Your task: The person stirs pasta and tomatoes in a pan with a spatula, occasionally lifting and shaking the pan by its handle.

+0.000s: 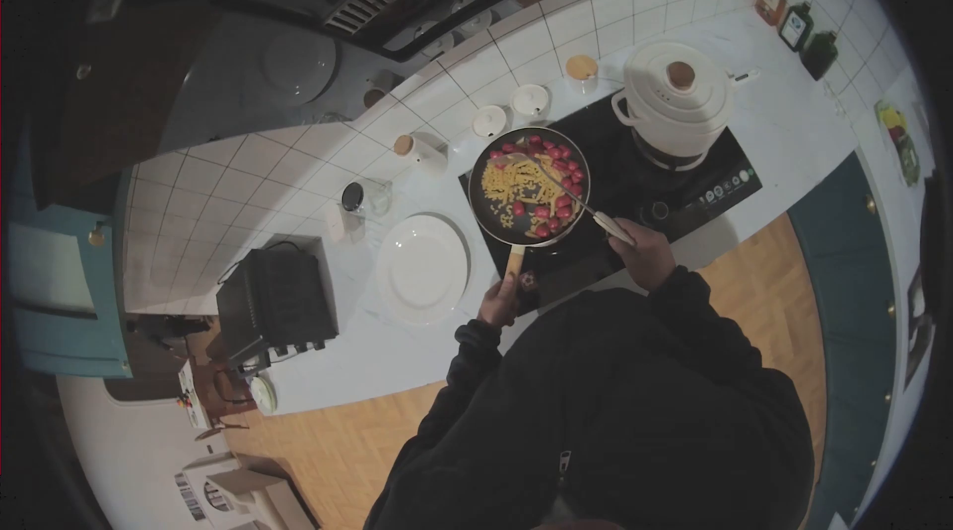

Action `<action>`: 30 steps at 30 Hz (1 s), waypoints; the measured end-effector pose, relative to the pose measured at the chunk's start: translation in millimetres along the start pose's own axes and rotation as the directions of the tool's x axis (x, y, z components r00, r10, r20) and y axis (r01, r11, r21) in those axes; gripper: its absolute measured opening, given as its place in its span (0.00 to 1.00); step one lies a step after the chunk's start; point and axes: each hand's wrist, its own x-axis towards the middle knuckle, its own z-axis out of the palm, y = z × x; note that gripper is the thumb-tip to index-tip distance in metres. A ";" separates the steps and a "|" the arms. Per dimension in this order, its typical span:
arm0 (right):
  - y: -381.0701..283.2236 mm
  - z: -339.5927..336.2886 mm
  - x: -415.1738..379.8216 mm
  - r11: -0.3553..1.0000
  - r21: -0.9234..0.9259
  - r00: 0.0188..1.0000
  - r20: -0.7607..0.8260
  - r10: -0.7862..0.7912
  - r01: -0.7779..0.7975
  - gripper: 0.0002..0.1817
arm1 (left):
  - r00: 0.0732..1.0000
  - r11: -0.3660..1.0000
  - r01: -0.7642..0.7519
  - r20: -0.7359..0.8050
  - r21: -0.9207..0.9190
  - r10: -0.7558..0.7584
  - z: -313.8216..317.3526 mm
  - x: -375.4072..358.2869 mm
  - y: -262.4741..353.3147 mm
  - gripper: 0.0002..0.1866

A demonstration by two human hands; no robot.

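Note:
A dark frying pan (484, 215) rests on the left part of the black cooktop (606, 252). Inside it lie yellow corn-like kernels (516, 183) and round red pieces (573, 176), mostly along the right side. My left hand (499, 302) is wrapped round the pan's pale wooden handle (515, 260). In my right hand (643, 254) is a long-handled cooking utensil (611, 226), with a pale grip and thin grey stem. It slants across the pan, and its far end sits among the food, so I cannot make out the head's shape.
A white lidded pot (675, 93) stands on the cooktop's back right. Left of the pan are a white plate (422, 269) and a black toaster oven (278, 302). Jars (375, 197) and small lidded pots (489, 120) line the tiled wall; bottles (795, 26) stand far right.

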 end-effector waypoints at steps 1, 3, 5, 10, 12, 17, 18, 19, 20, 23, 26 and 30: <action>-3.9 -5.6 2.9 0.997 0.013 0.995 0.062 0.073 -0.074 0.15 | 1.000 1.000 -0.008 -0.003 0.012 0.008 0.9 0.5 -0.7 0.29; -11.7 -3.4 4.5 0.981 0.040 0.970 0.163 0.179 -0.188 0.20 | 1.000 0.999 -0.012 -0.023 0.043 0.013 -5.5 -1.4 -4.7 0.30; -13.8 9.1 -0.9 0.962 0.128 0.958 0.193 0.214 -0.241 0.13 | 1.000 0.998 0.016 -0.015 0.066 -0.015 -6.2 -1.3 -11.0 0.33; -10.8 22.9 -1.6 0.977 0.096 0.952 0.263 0.160 -0.191 0.14 | 1.000 0.992 0.003 -0.001 0.126 -0.002 -8.9 13.0 -12.4 0.34; -8.7 22.2 -5.1 0.982 0.031 0.943 0.285 0.170 -0.186 0.16 | 1.000 0.990 0.016 0.004 0.143 -0.017 -6.5 8.5 -10.2 0.33; -10.2 16.0 -3.6 0.984 -0.027 0.959 0.221 0.177 -0.176 0.21 | 1.000 0.992 0.013 0.016 0.124 -0.015 -3.8 7.7 -4.8 0.31; -9.3 17.8 -5.1 0.983 -0.035 0.960 0.212 0.185 -0.182 0.22 | 1.000 0.993 0.010 0.017 0.120 -0.013 -5.5 7.4 -8.9 0.31; -9.5 18.6 -5.8 0.981 -0.032 0.956 0.218 0.196 -0.194 0.22 | 1.000 0.993 0.009 0.022 0.121 -0.012 -7.3 7.0 -12.9 0.31; -9.9 18.0 -4.2 0.979 -0.031 0.954 0.221 0.203 -0.201 0.23 | 1.000 0.993 0.003 0.027 0.120 -0.006 -8.5 8.5 -14.6 0.30; -6.0 20.0 -1.6 0.985 -0.048 0.966 0.193 0.169 -0.163 0.21 | 0.999 0.989 0.030 0.022 0.145 -0.034 -6.3 7.1 -4.9 0.31; -9.7 20.0 -0.2 0.986 -0.031 0.968 0.186 0.167 -0.164 0.21 | 0.998 0.988 0.069 -0.010 0.136 -0.069 -2.9 0.5 5.0 0.29; -11.2 19.5 -1.6 0.977 0.043 0.964 0.179 0.197 -0.207 0.21 | 0.994 0.982 0.108 -0.023 0.155 -0.106 -1.2 -4.8 12.9 0.28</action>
